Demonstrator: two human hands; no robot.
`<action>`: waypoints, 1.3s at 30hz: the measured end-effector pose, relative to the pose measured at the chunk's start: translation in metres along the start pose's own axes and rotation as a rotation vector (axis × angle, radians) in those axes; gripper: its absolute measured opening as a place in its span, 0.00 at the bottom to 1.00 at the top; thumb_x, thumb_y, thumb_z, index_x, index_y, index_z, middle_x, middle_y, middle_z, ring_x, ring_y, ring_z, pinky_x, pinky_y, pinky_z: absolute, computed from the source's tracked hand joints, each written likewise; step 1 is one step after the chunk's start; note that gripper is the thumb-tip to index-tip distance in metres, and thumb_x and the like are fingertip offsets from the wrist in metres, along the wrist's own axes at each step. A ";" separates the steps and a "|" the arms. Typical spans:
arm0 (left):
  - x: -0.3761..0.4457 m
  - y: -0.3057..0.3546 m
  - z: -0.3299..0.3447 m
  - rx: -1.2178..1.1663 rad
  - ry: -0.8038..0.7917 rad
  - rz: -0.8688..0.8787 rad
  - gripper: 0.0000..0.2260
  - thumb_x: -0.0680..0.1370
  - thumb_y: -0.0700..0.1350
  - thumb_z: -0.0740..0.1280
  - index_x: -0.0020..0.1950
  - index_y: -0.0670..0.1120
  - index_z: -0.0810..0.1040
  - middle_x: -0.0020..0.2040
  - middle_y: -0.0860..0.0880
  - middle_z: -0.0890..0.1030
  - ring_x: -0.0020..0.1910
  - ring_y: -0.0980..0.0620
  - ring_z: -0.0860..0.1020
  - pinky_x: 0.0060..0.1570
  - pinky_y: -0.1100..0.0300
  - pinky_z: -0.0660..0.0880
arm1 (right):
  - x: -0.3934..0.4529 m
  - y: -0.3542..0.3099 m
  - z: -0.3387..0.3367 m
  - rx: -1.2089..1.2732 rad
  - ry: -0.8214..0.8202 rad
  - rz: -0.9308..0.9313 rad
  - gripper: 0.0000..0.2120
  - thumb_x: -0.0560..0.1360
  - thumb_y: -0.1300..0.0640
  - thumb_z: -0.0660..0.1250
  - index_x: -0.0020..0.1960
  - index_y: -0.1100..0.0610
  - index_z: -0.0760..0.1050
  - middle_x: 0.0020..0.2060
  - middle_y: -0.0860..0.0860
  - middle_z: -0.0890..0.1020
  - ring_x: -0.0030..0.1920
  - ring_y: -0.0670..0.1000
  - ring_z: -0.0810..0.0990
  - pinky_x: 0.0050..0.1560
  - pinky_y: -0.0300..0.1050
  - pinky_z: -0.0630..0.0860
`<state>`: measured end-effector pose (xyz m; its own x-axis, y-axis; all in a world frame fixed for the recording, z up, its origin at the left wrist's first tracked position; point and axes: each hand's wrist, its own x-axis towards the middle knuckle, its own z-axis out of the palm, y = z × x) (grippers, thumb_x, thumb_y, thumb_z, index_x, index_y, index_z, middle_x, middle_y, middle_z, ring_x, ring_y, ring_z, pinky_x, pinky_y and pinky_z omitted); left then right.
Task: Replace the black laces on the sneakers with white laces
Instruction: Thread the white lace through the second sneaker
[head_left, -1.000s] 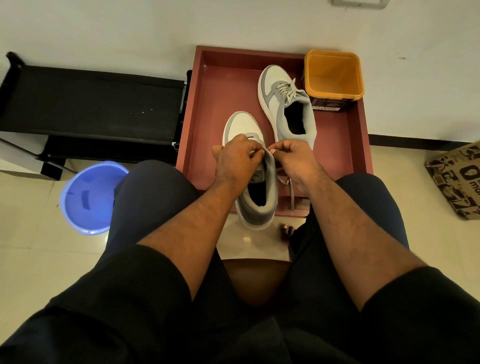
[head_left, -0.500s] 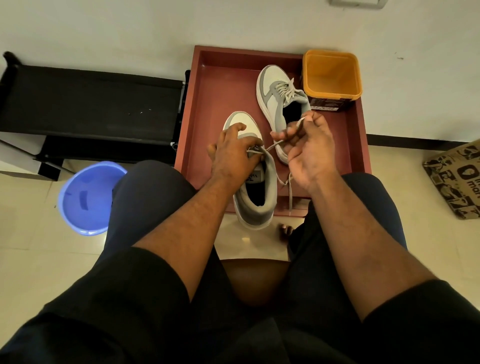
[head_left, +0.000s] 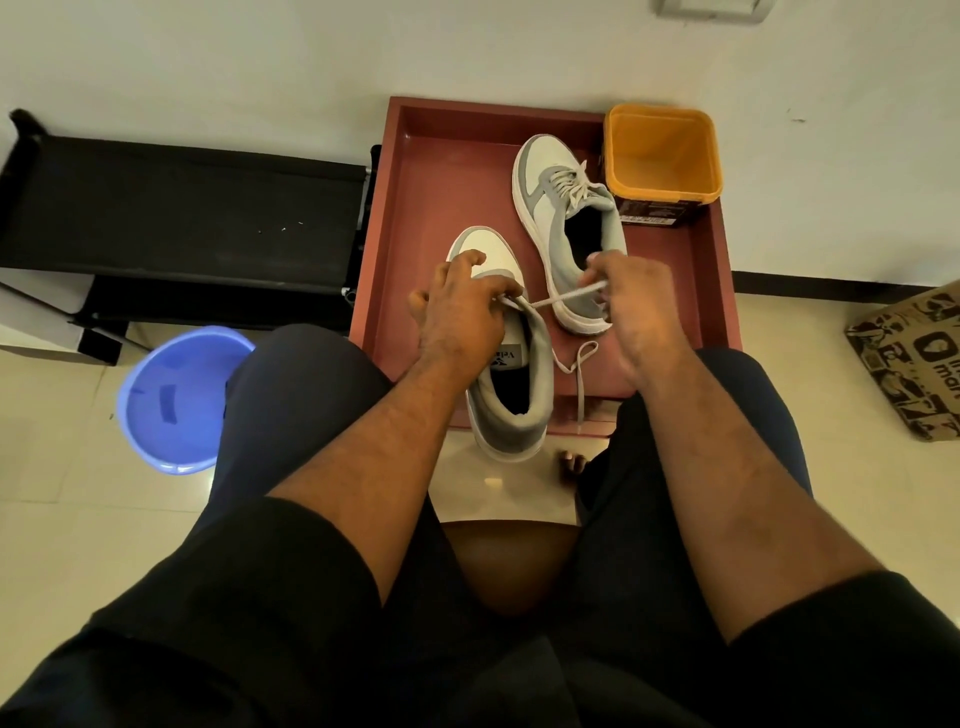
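My left hand (head_left: 462, 312) lies palm-down over the tongue and eyelet area of the near sneaker (head_left: 506, 364), fingers curled, the fingertips pinching the white lace (head_left: 563, 297) where it leaves the shoe. My right hand (head_left: 636, 306) is at three o'clock of it, closed on the other stretch of that lace, which runs taut between the two hands. A loose end loops down at five o'clock of the left hand and hangs past the tray's front edge. Both forearms reach forward from my lap over dark shorts.

The near sneaker, grey and white, sits with its toe on the reddish-brown tray (head_left: 415, 218) and its heel overhanging the front rim. The second sneaker (head_left: 563, 228), laced in a pale lace, lies at one o'clock of it, just beside the orange square tub (head_left: 662, 150) in the tray's far right corner.

My left hand hides the eyelets, so I cannot tell how far the lacing has gone. At nine o'clock a blue basin (head_left: 171, 400) is partly covered by my knee; the patterned box (head_left: 914, 358) at three o'clock is cut off by the frame.
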<state>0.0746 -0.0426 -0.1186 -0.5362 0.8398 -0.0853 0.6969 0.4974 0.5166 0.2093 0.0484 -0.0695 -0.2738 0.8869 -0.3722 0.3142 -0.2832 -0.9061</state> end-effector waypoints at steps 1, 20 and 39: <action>0.000 0.000 0.001 0.002 0.001 0.000 0.16 0.78 0.41 0.66 0.58 0.61 0.80 0.72 0.52 0.66 0.72 0.49 0.60 0.65 0.47 0.56 | 0.003 0.001 -0.004 0.054 0.044 0.036 0.11 0.73 0.55 0.67 0.39 0.62 0.78 0.32 0.54 0.76 0.32 0.48 0.72 0.32 0.41 0.68; 0.008 -0.011 -0.023 0.200 -0.001 -0.021 0.16 0.77 0.43 0.68 0.60 0.62 0.79 0.74 0.51 0.63 0.73 0.46 0.58 0.65 0.45 0.57 | 0.021 0.052 0.003 -1.209 -0.286 0.068 0.04 0.74 0.62 0.66 0.47 0.61 0.78 0.37 0.53 0.78 0.40 0.56 0.79 0.44 0.48 0.78; -0.020 0.022 -0.048 -0.978 -0.350 -0.267 0.13 0.77 0.35 0.61 0.57 0.46 0.80 0.43 0.47 0.84 0.27 0.47 0.78 0.25 0.61 0.70 | -0.017 0.000 0.016 0.422 -0.360 -0.014 0.08 0.77 0.64 0.66 0.54 0.66 0.78 0.45 0.59 0.82 0.40 0.52 0.81 0.42 0.45 0.80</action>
<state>0.0777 -0.0585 -0.0643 -0.3403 0.8223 -0.4560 -0.1905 0.4146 0.8898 0.1992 0.0271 -0.0664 -0.5920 0.7316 -0.3381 -0.0623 -0.4598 -0.8859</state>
